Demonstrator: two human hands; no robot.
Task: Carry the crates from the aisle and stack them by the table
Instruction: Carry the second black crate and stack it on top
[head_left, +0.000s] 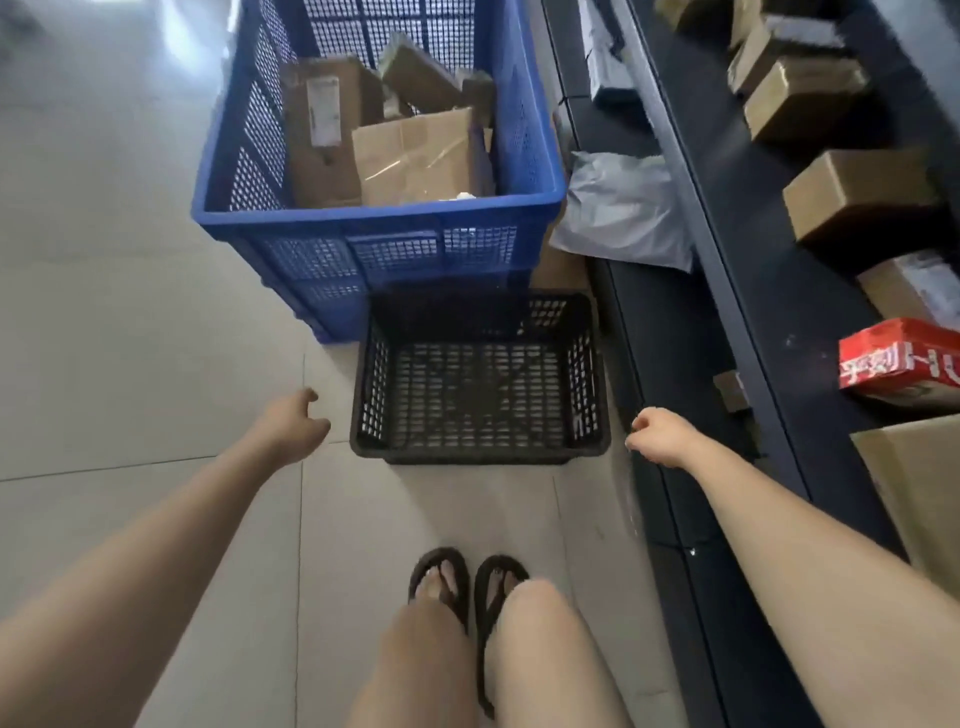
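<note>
A small black mesh crate (480, 452) stands on the tiled floor just ahead of my feet, with nothing in it. Behind it, a tall blue mesh crate (363, 228) holds several cardboard boxes. My left hand (293, 423) hovers to the left of the black crate, fingers loosely curled, holding nothing. To the crate's right, my right hand (657, 434) hangs with fingers curled under, also holding nothing. Neither hand touches the crate.
A dark shelving unit (737, 291) runs along the right, loaded with cardboard boxes, a red carton (898, 358) and a grey poly mailer (623, 213). Pale floor tiles (130, 338) spread out to the left. My feet in dark sandals (467, 587) stand close behind the black crate.
</note>
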